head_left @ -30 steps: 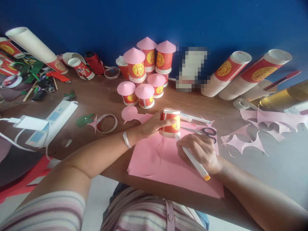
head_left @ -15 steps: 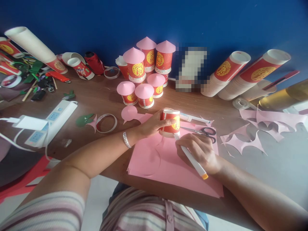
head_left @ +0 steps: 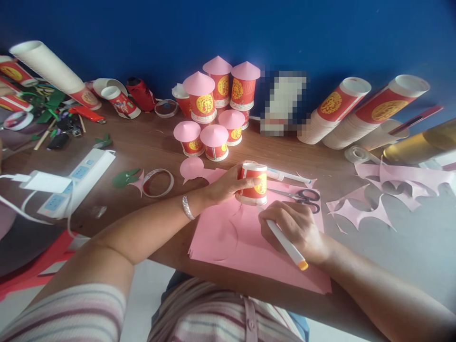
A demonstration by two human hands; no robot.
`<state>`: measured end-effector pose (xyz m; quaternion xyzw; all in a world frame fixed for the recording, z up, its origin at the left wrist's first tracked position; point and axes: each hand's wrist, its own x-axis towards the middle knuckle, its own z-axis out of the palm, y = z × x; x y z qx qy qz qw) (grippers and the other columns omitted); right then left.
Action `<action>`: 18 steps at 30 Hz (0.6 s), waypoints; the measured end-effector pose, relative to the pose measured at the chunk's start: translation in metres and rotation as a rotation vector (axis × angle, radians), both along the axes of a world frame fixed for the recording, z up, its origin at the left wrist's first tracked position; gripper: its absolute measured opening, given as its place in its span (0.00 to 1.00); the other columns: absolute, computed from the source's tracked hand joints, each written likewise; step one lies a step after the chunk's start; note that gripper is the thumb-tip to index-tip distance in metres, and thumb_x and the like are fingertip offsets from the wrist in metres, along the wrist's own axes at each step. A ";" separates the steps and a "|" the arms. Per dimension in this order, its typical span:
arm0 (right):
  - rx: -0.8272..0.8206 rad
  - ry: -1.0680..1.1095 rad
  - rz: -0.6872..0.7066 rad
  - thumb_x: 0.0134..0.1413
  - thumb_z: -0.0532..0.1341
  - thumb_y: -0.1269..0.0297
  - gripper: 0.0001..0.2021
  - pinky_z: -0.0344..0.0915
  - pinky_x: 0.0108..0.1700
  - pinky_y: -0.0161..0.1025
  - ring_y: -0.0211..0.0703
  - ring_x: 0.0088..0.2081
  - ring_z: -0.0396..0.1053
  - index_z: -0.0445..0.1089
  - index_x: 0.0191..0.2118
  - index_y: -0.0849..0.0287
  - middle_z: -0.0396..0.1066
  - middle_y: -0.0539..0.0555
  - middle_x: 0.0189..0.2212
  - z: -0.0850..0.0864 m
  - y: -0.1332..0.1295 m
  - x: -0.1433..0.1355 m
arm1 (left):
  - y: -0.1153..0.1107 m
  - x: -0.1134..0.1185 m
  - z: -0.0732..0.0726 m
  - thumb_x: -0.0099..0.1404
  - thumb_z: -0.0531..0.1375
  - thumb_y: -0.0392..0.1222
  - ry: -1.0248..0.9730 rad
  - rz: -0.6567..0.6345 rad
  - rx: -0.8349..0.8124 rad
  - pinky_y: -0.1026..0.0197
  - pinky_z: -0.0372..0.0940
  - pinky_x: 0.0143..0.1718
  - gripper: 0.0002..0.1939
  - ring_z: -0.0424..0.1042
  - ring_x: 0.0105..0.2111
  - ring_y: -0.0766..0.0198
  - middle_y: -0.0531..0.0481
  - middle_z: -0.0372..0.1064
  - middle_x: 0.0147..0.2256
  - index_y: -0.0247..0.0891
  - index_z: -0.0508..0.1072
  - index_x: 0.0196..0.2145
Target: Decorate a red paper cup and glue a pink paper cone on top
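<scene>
A short red paper cup (head_left: 252,184) with a gold emblem and a white rim is gripped by my left hand (head_left: 228,184), over pink paper sheets (head_left: 221,237). Close to the cup's lower edge, my right hand (head_left: 292,228) is closed around a white marker (head_left: 288,244) with an orange end. Whether the marker's tip touches the cup or the paper is too small to tell. Scissors (head_left: 302,195) with dark handles lie just behind my right hand, beside another light-coloured pen (head_left: 290,175).
Red cups with pink cone tops (head_left: 204,102) stand behind the sheets. Tilted cup stacks (head_left: 384,109) and pink offcuts (head_left: 363,209) are at right. A power strip (head_left: 76,183), a paper ring (head_left: 157,183) and mixed tools lie left. A blue wall (head_left: 142,33) rises behind.
My right hand and the marker have shifted slightly down, with the tip a little away from the cup. At the far left edge, part of someone's hand has appeared near the cups.
</scene>
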<state>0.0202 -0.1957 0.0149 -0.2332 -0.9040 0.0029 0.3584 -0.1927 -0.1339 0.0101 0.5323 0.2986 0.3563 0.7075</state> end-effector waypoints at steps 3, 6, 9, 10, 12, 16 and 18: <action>0.021 0.038 -0.008 0.60 0.61 0.83 0.12 0.60 0.24 0.34 0.35 0.23 0.64 0.65 0.40 0.57 0.68 0.47 0.26 -0.001 0.001 -0.001 | -0.001 0.000 0.000 0.63 0.71 0.57 -0.005 -0.002 -0.031 0.62 0.67 0.38 0.22 0.69 0.36 0.64 0.51 0.66 0.35 0.36 0.71 0.35; 0.038 0.069 -0.026 0.61 0.61 0.83 0.12 0.60 0.25 0.34 0.34 0.23 0.62 0.65 0.40 0.57 0.69 0.46 0.27 -0.003 0.002 -0.001 | -0.001 0.000 0.002 0.63 0.71 0.56 0.003 0.004 -0.018 0.62 0.66 0.37 0.21 0.68 0.36 0.64 0.51 0.66 0.35 0.36 0.71 0.36; 0.036 0.058 -0.015 0.61 0.61 0.84 0.12 0.62 0.25 0.34 0.34 0.24 0.64 0.66 0.40 0.58 0.70 0.47 0.27 -0.004 0.003 -0.001 | -0.001 0.000 0.002 0.64 0.71 0.56 0.019 0.010 0.020 0.63 0.65 0.36 0.21 0.67 0.35 0.64 0.51 0.66 0.35 0.36 0.71 0.35; 0.036 0.053 -0.012 0.61 0.61 0.84 0.12 0.62 0.25 0.34 0.34 0.24 0.64 0.66 0.41 0.59 0.70 0.47 0.28 -0.004 0.004 -0.001 | 0.000 0.000 0.002 0.64 0.71 0.56 0.023 0.008 0.027 0.63 0.64 0.36 0.21 0.66 0.35 0.64 0.51 0.66 0.35 0.36 0.71 0.35; 0.042 0.042 -0.015 0.62 0.61 0.83 0.11 0.63 0.26 0.34 0.34 0.24 0.65 0.66 0.41 0.58 0.70 0.47 0.28 -0.003 0.005 -0.001 | 0.000 0.000 0.001 0.64 0.71 0.55 0.025 0.007 0.023 0.63 0.65 0.37 0.20 0.67 0.35 0.65 0.51 0.66 0.35 0.36 0.71 0.35; 0.046 0.017 -0.018 0.63 0.61 0.82 0.12 0.64 0.26 0.33 0.34 0.25 0.65 0.66 0.41 0.57 0.70 0.47 0.28 -0.002 0.005 0.000 | 0.001 0.000 -0.004 0.65 0.71 0.53 -0.011 0.016 -0.013 0.63 0.66 0.38 0.19 0.68 0.37 0.64 0.51 0.66 0.36 0.36 0.72 0.38; 0.038 0.011 -0.012 0.62 0.60 0.83 0.12 0.64 0.27 0.33 0.35 0.25 0.66 0.66 0.42 0.57 0.70 0.48 0.28 -0.002 0.005 0.000 | 0.001 0.000 -0.005 0.65 0.71 0.52 -0.016 0.013 -0.018 0.63 0.67 0.39 0.18 0.69 0.38 0.64 0.50 0.68 0.37 0.36 0.73 0.40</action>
